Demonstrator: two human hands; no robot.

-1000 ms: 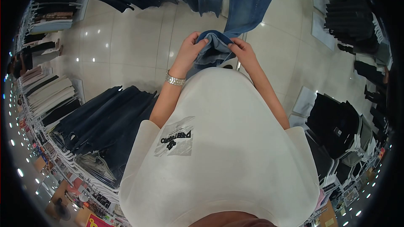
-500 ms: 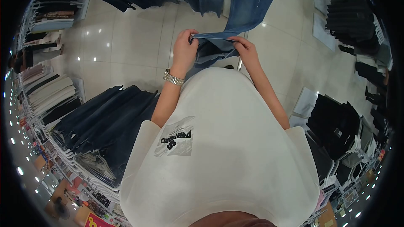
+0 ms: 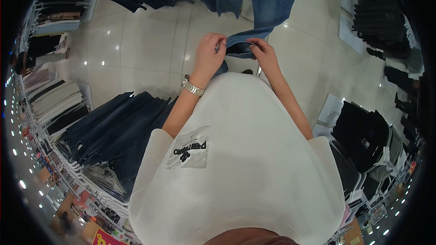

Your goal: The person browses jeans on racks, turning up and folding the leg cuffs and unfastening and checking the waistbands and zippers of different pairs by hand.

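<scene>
Your head-worn camera looks forward and steeply down, close over your white shirt (image 3: 254,145), your left hand (image 3: 210,55) and right hand (image 3: 265,55) farther off.

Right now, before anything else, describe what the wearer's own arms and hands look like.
Both the left hand and the right hand are ungloved. The forearms are bare below short, plain off-white sleeves. A silver-coloured metal-link watch circles the left wrist; the right wrist shows nothing worn. Fingernail details are too small to tell.
</scene>
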